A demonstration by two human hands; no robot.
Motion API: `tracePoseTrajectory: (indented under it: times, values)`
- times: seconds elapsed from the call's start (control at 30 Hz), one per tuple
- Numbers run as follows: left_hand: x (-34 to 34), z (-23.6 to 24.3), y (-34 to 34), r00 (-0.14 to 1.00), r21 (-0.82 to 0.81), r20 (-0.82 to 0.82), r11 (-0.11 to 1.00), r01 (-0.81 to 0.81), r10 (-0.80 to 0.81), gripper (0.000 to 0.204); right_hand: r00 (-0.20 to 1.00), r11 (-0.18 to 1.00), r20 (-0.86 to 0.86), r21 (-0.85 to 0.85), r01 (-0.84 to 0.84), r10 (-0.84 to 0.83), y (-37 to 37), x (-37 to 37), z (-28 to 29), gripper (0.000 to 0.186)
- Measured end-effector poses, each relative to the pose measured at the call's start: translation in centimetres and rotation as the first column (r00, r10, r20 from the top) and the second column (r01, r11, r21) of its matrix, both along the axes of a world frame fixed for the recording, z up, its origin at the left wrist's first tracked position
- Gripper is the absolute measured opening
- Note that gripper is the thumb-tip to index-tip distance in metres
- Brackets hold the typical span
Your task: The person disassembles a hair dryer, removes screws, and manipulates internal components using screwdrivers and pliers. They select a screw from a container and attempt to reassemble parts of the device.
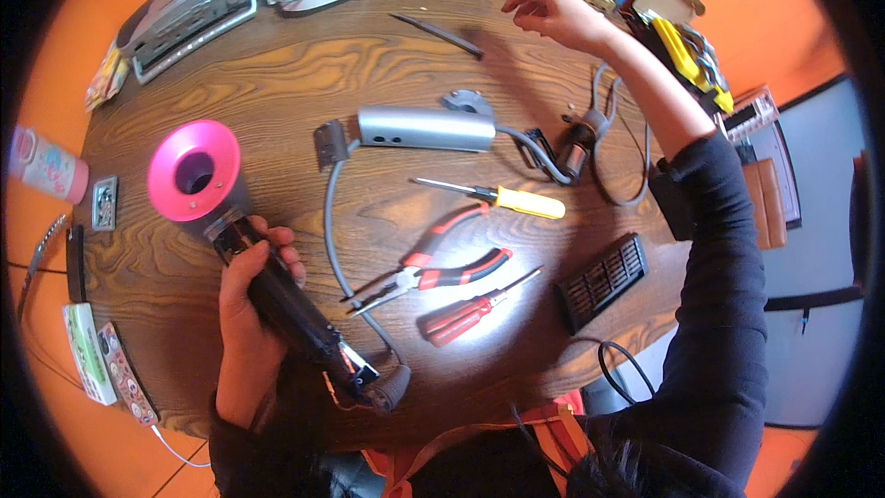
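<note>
Leaning, within left hand (pixel 249 293) — hair dryer (pixel 293 310)

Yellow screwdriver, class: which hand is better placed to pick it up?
Probably the right hand: it looks empty, and the yellow handle points right, while the left hand grips the pink-ended device.

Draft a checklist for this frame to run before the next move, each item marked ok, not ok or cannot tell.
1. Left hand gripping the hair dryer: ok, around its black handle.
2. Handle's lower end covered: not ok, insides exposed.
3. Right hand holding a tool: not ok, none visible in it.
4. Yellow screwdriver uncovered: ok, nothing on it.
5. Pliers clear of grey cable: not ok, they overlap.
6. Power disconnected: cannot tell.
</note>
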State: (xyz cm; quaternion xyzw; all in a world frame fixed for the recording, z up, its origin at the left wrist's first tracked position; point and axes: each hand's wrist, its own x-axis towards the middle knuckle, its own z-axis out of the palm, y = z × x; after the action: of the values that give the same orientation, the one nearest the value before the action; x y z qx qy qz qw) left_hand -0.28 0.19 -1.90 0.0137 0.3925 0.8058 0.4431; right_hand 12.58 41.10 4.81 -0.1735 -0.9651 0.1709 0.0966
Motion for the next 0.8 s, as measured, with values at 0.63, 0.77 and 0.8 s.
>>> tracePoseTrajectory:
  times: [0.63,0.77,0.8]
  values:
    - [-0.4,-0.7,-0.3,0.998,0.051,0.022,0.997,0.051,-0.052,0.024,0.999,0.999,-0.010,0.003,0.052,-0.052,-8.8,6.8,-1.8,0.024]
    - [-0.3,-0.3,-0.1,0.999,0.029,-0.008,0.999,0.039,-0.039,0.025,0.997,0.989,0.040,-0.137,-0.056,0.062,-8.9,2.9,-4.1,0.045]
    - [-0.2,-0.2,-0.1,0.999,0.042,0.007,0.999,0.032,-0.032,0.025,0.996,0.980,0.059,-0.195,-0.050,0.063,-9.0,2.6,-4.4,0.046]
